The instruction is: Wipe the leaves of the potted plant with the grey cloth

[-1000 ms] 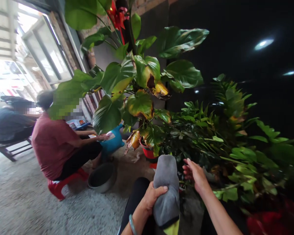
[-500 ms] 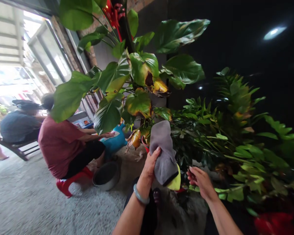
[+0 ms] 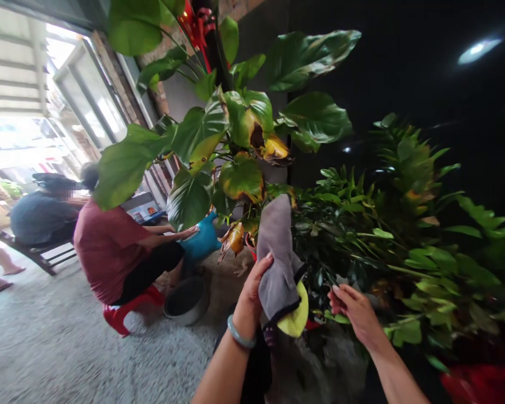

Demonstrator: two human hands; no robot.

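My left hand [image 3: 253, 292] is closed around a grey cloth [image 3: 275, 252] with a yellow underside, held upright in front of a big-leafed potted plant [image 3: 231, 140]. A bracelet sits on that wrist. My right hand [image 3: 356, 311] reaches into the low dark-green foliage [image 3: 340, 224] to the right, fingers curled at a leaf; whether it grips the leaf I cannot make out. The plant's red pot [image 3: 249, 247] shows just behind the cloth.
A person in a red shirt [image 3: 109, 252] crouches on a low red stool [image 3: 120, 317] at the left, beside a grey basin [image 3: 185, 300] and a blue object [image 3: 202, 238]. Another person sits on a bench [image 3: 37, 252] behind. Gravel-textured floor [image 3: 67, 359] spreads left; a dark glossy wall stands right.
My left hand lifted the cloth from my lap up in front of the plant. My right hand dropped slightly and moved right into the low leaves.
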